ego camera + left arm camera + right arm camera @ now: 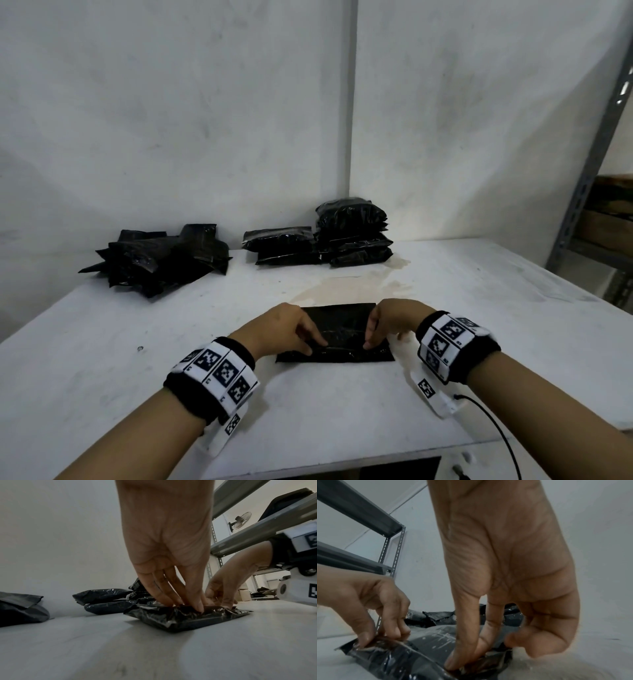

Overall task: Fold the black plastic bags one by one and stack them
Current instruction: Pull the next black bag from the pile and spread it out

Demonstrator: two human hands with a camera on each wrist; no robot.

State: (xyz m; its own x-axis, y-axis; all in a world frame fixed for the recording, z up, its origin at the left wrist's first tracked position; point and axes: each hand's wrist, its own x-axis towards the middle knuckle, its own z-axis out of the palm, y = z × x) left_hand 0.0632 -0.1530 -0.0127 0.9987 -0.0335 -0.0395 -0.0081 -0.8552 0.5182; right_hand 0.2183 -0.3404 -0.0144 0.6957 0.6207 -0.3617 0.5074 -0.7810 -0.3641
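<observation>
I am midway through folding one black bag (337, 334), which lies flat on the counter (342, 404) near its front edge, about mid-way along. My left hand (284, 329) presses down on the bag's left part: in the left wrist view its fingers (173, 596) are stretched nearly straight, tips dug into the crinkled plastic, the grip closed round nothing. My right hand (390, 322) sits on the right part; the right wrist view shows thumb and forefinger (471, 642) nipping a ridge of film at the fold, the other fingers curled in loosely.

Toward the back edge lie a loose heap of unfolded bags (161, 260) near the left corner and the stack of folded bags (322, 240) further right, both well apart from my hands.

I judge the next move to be flattening this crease, perhaps one more fold, then carrying the packet to the stack. The film looks slippery and springy, so I should keep pressure on while shifting grip.
</observation>
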